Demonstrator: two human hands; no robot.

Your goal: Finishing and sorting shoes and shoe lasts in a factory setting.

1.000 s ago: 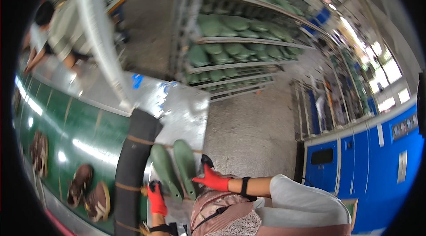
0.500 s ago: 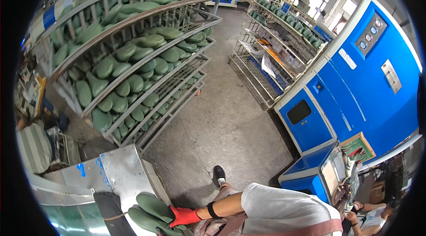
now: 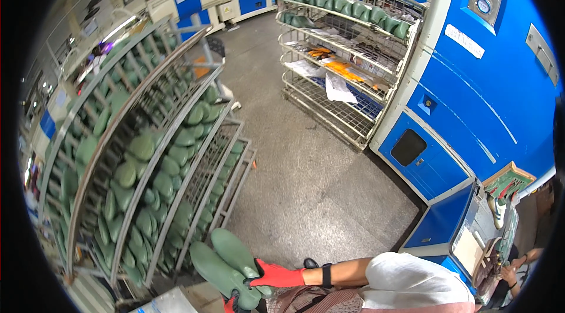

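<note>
While my right hand (image 3: pixel 276 276), in its red glove, clamps around the two green shoe lasts (image 3: pixel 226 266) low in front of me, I'd keep them pressed side by side so neither slips. My left hand (image 3: pixel 231 303) shows only as a sliver of red glove under the pair; I cannot tell whether it grips or merely props them. The tall wire rack (image 3: pixel 141 154) full of similar green lasts stands just to my left. To do this well, I judge I should support the heavier ends from beneath and hold both level, clear of the rack's bars.
</note>
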